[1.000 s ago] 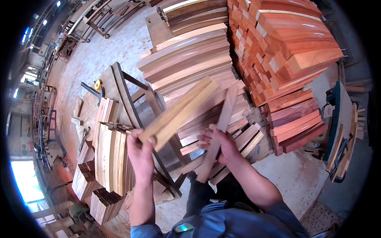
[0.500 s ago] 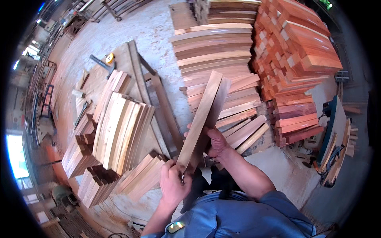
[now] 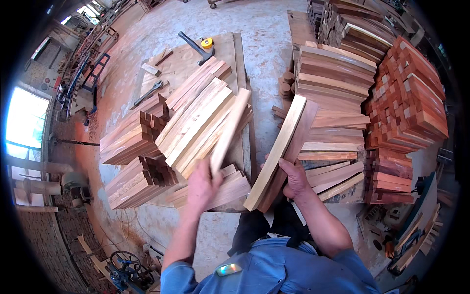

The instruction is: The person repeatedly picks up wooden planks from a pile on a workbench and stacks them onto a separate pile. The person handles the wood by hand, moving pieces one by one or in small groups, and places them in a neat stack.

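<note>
My left hand (image 3: pixel 199 183) is closed round the near end of a narrow wooden strip (image 3: pixel 230 130), which tilts above a stack of pale boards (image 3: pixel 196 125) on the bench. Whether the strip touches the stack I cannot tell. To the right, my right hand (image 3: pixel 295 180) grips two wooden boards together in front of my body: a pale one (image 3: pixel 277 149) on the left and a browner one (image 3: pixel 302 132) behind it. My right thumb lies over the brown board; most of the fingers are hidden behind the boards.
On the plywood bench (image 3: pixel 226 53) lie a yellow tape measure (image 3: pixel 207 43), a dark hammer-like tool (image 3: pixel 193 46), another hand tool (image 3: pixel 148 94) and more board stacks (image 3: pixel 127 139). Tall piles of brown boards (image 3: pixel 333 73) and reddish boards (image 3: pixel 411 93) stand at right. A handwheel machine (image 3: pixel 125 264) is lower left.
My left hand has moved left and away from my right, carrying a strip over the bench stack. My right hand keeps hold of two boards. The view has swung left.
</note>
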Demonstrator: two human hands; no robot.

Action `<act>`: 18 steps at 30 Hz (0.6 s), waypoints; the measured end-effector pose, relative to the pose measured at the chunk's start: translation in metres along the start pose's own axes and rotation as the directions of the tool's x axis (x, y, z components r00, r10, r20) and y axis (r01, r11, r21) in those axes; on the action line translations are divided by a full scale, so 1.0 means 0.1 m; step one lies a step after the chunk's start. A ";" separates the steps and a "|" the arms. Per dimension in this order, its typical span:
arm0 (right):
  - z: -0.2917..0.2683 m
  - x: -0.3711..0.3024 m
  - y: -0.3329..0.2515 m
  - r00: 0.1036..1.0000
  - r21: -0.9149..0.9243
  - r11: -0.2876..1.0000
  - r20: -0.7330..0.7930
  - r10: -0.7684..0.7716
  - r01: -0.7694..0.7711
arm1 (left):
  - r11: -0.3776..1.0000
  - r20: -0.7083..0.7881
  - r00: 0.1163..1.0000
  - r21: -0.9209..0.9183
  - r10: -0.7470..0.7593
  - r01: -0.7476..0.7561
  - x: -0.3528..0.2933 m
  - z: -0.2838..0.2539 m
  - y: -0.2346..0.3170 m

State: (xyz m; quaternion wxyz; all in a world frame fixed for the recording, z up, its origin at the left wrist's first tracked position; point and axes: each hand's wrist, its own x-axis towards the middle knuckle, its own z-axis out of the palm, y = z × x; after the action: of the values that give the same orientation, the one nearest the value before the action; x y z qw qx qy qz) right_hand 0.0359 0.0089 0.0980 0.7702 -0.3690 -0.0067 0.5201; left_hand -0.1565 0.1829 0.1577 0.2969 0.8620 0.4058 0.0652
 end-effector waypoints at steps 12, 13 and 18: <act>0.58 0.37 0.47 0.984 0.009 0.995 -0.148 0.099 -0.099 | 0.862 -0.289 0.919 0.498 0.269 -0.096 0.57 -0.20 -0.69; 0.58 0.45 0.55 0.980 0.008 0.995 -0.174 0.099 -0.099 | 0.852 -0.327 0.888 0.510 0.324 -0.123 0.56 -0.18 -0.65; 0.73 0.80 0.78 0.979 0.040 0.998 -0.193 0.060 -0.054 | 0.954 -0.219 0.932 0.148 0.287 -0.259 0.20 -0.20 -0.30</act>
State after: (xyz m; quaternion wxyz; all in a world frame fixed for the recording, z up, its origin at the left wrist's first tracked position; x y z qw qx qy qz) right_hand -0.0185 0.1286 0.0764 0.7582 -0.4047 0.0880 0.5036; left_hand -0.1704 0.2218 0.1541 0.1830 0.9118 0.3176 0.1851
